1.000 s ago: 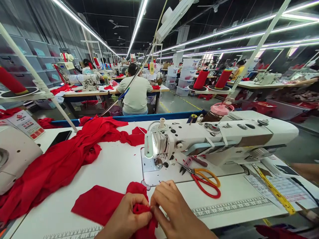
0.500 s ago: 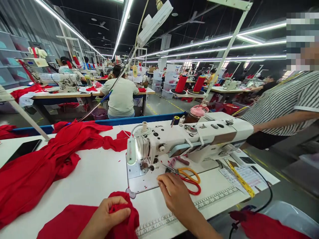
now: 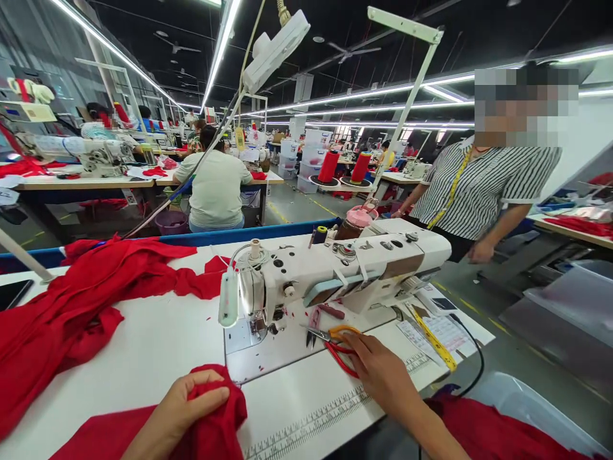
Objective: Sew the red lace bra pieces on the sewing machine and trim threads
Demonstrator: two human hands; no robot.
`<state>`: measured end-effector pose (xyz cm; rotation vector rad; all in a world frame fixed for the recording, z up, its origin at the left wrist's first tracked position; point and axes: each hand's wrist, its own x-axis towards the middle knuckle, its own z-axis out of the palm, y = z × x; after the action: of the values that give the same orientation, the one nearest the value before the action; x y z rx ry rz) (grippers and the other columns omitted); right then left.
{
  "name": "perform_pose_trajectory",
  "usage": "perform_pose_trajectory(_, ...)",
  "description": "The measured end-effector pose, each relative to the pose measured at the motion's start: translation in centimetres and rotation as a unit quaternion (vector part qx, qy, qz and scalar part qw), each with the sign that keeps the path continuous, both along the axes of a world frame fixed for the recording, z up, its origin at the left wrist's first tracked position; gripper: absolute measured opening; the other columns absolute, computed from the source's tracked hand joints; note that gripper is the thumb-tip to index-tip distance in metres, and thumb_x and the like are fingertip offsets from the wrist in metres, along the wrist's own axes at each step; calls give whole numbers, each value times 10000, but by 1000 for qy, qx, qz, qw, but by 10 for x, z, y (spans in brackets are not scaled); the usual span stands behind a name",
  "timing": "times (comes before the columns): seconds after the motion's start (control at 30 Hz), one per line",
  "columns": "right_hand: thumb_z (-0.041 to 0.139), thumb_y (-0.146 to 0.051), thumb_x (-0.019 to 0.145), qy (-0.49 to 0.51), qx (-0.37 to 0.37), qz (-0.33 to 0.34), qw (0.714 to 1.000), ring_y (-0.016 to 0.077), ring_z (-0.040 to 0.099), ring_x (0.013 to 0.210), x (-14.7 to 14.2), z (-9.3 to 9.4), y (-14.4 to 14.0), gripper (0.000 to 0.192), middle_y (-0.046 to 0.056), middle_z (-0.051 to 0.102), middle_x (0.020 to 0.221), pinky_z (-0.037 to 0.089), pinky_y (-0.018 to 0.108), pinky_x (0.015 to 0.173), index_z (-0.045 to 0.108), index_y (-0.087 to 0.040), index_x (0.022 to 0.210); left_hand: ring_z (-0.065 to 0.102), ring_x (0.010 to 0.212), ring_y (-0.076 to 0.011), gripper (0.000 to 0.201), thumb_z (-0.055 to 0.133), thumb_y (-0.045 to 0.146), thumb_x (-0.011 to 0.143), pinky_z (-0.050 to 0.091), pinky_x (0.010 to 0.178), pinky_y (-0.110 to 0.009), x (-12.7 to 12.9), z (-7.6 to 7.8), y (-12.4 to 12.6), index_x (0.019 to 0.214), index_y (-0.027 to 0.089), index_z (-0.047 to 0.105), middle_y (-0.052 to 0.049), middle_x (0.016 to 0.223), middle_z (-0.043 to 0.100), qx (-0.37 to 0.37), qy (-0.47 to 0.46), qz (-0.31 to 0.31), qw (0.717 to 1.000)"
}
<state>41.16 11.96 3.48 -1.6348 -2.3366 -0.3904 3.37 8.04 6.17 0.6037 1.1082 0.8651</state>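
My left hand pinches a bunched piece of red fabric between thumb and fingers at the table's front edge. The scissors, with one orange and one red handle, lie on the white table right of the needle area, blades pointing left. My right hand is at their handles, its fingers bent over them and covering part of the loops. Beside the blades are small dark-tipped snips, partly hidden. The white sewing machine stands just behind, its metal plate showing bits of red lint.
A heap of red fabric covers the table's left side. Papers with a yellow tape measure lie at right, near a clear plastic bin. Red thread cones stand behind the machine. A person in a striped shirt stands beyond.
My right hand has moved right from beside the scissors onto their handles. My left hand still holds the red fabric. The view has turned right, and the striped-shirt person has moved and turned.
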Motion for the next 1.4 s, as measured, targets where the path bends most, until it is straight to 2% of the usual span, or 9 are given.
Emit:
perform_pose_trajectory(0.33, 423, -153, 959, -2, 79, -18, 997, 281, 694, 945, 22, 9, 13, 339, 140, 726, 1075, 591, 383, 718, 677, -178, 1182, 572, 575, -156, 424, 891, 490, 617, 435, 590, -256, -3, -7, 19, 683, 157, 637, -22, 628, 647, 15, 27, -42, 999)
perform_pose_trajectory(0.5, 419, 66, 833, -16, 71, 114, 991, 248, 626, 1161, -20, 15, 38, 563, 70, 694, 1254, 502, 405, 977, 688, -249, 1215, 531, 560, -125, 368, 890, 397, 631, 374, 559, -235, 1, 4, 23, 696, 140, 635, -28, 636, 639, 43, -8, -79, 996)
perform_pose_trajectory(0.63, 416, 89, 813, -39, 70, 237, 968, 255, 640, 1147, -41, 22, 65, 551, 54, 727, 1201, 496, 441, 977, 691, -221, 1177, 494, 565, -102, 373, 900, 380, 601, 352, 556, -223, -3, 4, 22, 677, 136, 629, -9, 643, 617, 60, -3, -62, 996)
perform_pose_trajectory(0.77, 404, 30, 886, -24, 81, 255, 963, 272, 679, 1004, -45, 25, 72, 411, 99, 745, 1065, 519, 459, 915, 672, -166, 1129, 485, 562, -103, 339, 892, 353, 590, 328, 540, -220, -3, 2, 21, 674, 127, 654, -12, 635, 621, 74, 13, -61, 995)
perform_pose_trajectory(0.87, 366, -42, 953, 5, 96, 240, 966, 271, 686, 926, -58, 25, 53, 302, 140, 725, 999, 536, 429, 842, 620, -133, 1089, 490, 568, -106, 307, 874, 343, 617, 337, 545, -219, -2, 4, 20, 679, 130, 661, -6, 625, 619, 74, 26, -67, 995)
perform_pose_trajectory(0.93, 320, -88, 999, 66, 55, 225, 971, 210, 686, 809, -75, 28, 31, 262, 104, 712, 922, 539, 325, 728, 558, -150, 1087, 499, 577, -112, 302, 867, 349, 637, 348, 551, -223, -1, 4, 19, 689, 131, 663, -8, 633, 625, 75, 34, -74, 994)
perform_pose_trajectory(1.03, 338, -212, 1053, 198, -154, 205, 946, 141, 616, 616, -109, 39, -3, 155, -30, 642, 729, 459, 236, 578, 483, -234, 1004, 498, 586, -115, 337, 883, 374, 634, 348, 557, -223, -1, 3, 19, 718, 129, 667, -9, 642, 625, 83, 42, -82, 992)
perform_pose_trajectory(1.1, 429, -328, 1047, 203, -218, 208, 931, 143, 589, 579, -129, 45, -19, 133, -63, 610, 677, 411, 241, 554, 468, -255, 943, 490, 601, -114, 384, 884, 428, 648, 348, 570, -222, -2, 2, 19, 736, 133, 655, -6, 660, 616, 94, 37, -89, 991)
perform_pose_trajectory(1.4, 436, -333, 1033, 161, -220, 214, 938, 132, 548, 522, -158, 48, -23, 290, -66, 548, 589, 292, 255, 544, 422, -245, 757, 268, 559, -76, 597, 691, 712, 774, 245, 526, -216, 3, -3, 21, 650, 188, 434, 63, 617, 385, 130, -14, -102, 986)
